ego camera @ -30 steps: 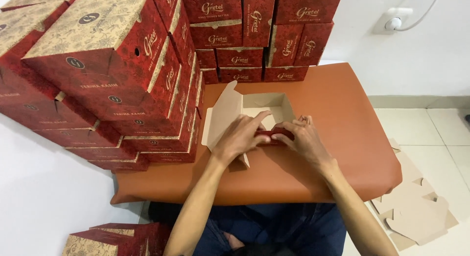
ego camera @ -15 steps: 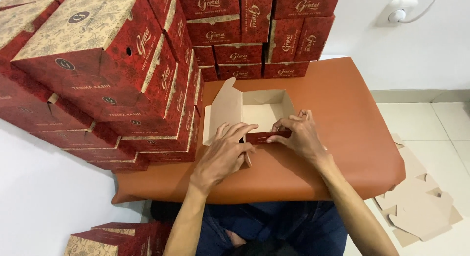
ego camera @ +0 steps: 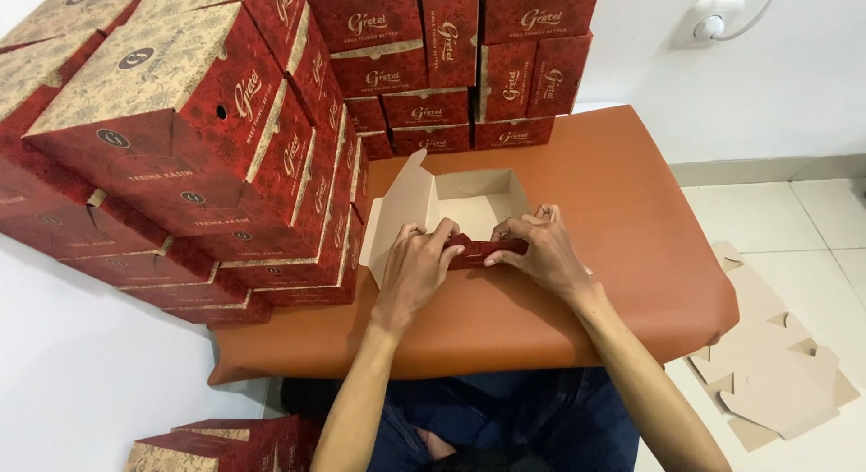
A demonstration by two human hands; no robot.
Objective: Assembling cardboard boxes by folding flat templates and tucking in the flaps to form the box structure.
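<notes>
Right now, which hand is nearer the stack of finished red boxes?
Left. The left hand is on the half-folded box beside the stack of red boxes; the right hand is farther off.

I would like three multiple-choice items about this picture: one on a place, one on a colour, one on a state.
1. Where do the flat cardboard blanks lie?
A. on the tiled floor, right of the cushion
B. on the stacked boxes
C. inside the open box

2. What colour is the cushion under the open box?
A. blue
B. orange-brown
C. white

3. How do the left hand and right hand stand?
A. both off the box
B. one raised
C. both on its red front wall

Answers: 1 A, they lie on tiles; 2 B, its surface shows it; 3 C, fingers press that wall.
</notes>
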